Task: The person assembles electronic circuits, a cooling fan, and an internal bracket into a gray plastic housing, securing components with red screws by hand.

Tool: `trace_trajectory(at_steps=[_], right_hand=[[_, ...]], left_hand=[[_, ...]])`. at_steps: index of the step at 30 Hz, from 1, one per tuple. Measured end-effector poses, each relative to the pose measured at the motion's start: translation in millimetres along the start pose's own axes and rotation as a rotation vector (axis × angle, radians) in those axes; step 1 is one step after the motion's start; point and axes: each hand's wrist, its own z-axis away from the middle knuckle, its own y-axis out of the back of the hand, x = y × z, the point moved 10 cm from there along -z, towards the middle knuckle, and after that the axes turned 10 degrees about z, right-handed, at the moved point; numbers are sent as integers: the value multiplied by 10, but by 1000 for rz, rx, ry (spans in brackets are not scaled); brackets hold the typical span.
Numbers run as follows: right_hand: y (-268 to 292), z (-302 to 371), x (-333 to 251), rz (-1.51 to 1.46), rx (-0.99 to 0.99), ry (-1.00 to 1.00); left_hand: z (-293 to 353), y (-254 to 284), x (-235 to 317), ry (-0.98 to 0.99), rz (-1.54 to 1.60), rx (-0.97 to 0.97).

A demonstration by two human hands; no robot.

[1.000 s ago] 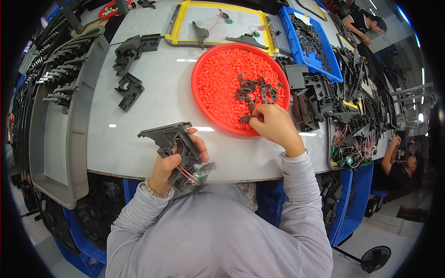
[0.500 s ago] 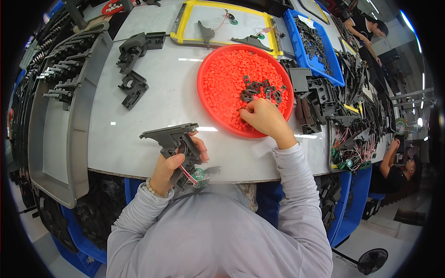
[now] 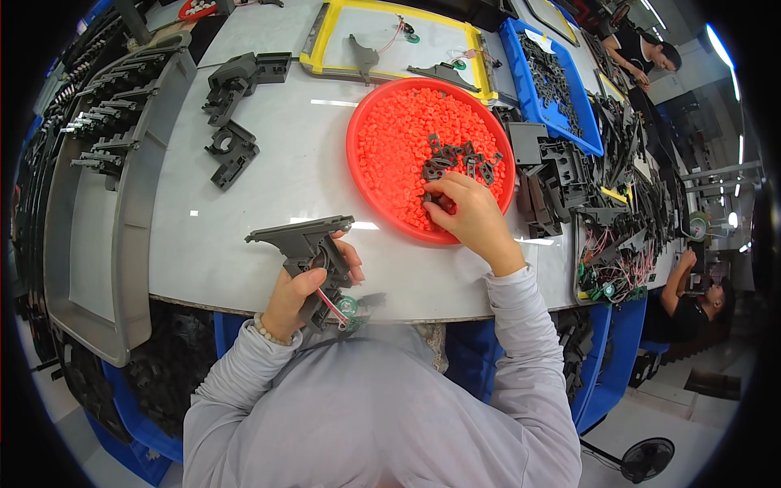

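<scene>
My left hand (image 3: 294,299) is closed round a dark grey plastic housing (image 3: 303,239) held above the table's front edge. It has a long flat top, and a small green circuit board (image 3: 348,307) with red and white wires hangs at its lower end. Over a round red tray (image 3: 355,167), my right hand (image 3: 476,215) has thumb and forefinger about a small dark grey part (image 3: 431,198), mostly hidden by the fingers. Loose orange-red pieces (image 3: 399,146) fill the tray. Several small dark clips (image 3: 468,154) lie on them just beyond my right hand.
Two dark plastic housings (image 3: 233,153) lie left on the white table. A grey bin (image 3: 134,268) of similar parts stands far left. Behind the red tray are a yellow-taped panel (image 3: 313,49) and a blue bin (image 3: 537,114). Dark parts and wired boards (image 3: 618,260) crowd the right.
My right hand has shifted slightly right, and its thumb and forefinger have parted a little, with a dark part showing between them. My left hand holds the housing almost unmoved.
</scene>
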Motion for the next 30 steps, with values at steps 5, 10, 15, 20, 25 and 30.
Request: trace_trajectory(at_steps=[5,10,15,20,25,30], right_hand=[[-64,-14,-59,80,-41,78],[-24,18,-105,140,-19,143],[-100,-12,-96,89,-47,88],[-159,-65,-89,15,-48,34],[-36,-25,69,-123,23,-142],[30,19,93,-122,45,-131]], left_hand=[[9,31,5,-12,1,10],[25,32,21,-22,42,-17],[8,31,28,-8,-8,28],[11,49,26,-3,-10,43],[29,66,7,-2,62,-3],[0,19,10,-7,48,-10]])
